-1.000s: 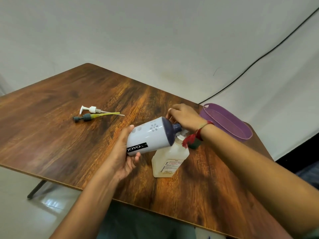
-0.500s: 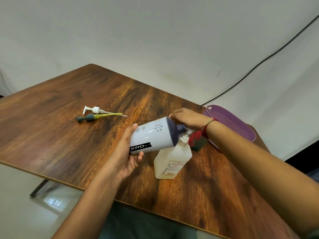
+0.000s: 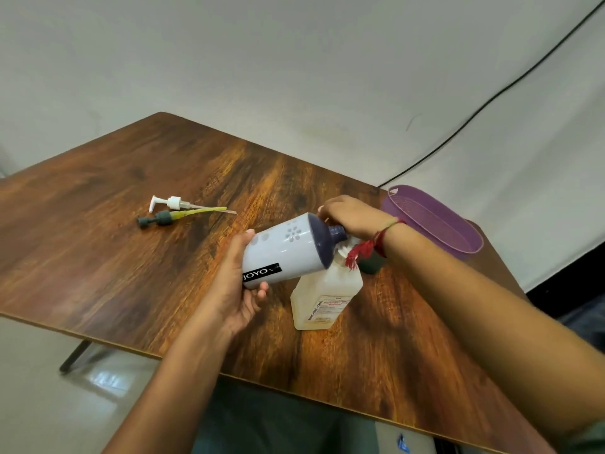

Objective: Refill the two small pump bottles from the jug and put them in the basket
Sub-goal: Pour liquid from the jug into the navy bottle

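Item one: we record a white JOYO jug (image 3: 284, 250) with a dark purple top, tilted neck-down over a clear labelled bottle (image 3: 324, 296) standing on the wooden table (image 3: 131, 257). The left hand (image 3: 235, 290) wraps its fingers round the jug's base. The right hand (image 3: 357, 217) curls at the jug's neck; we cannot tell what it grips. A dark green bottle (image 3: 370, 265) stands behind that wrist, near the purple basket (image 3: 438, 224). A white pump head (image 3: 173, 202) and a dark green pump head (image 3: 160, 218) lie together, well apart.

Two pump heads (image 3: 173, 203), one jug (image 3: 288, 253), one basket (image 3: 437, 224), perhaps two bottles (image 3: 324, 296).
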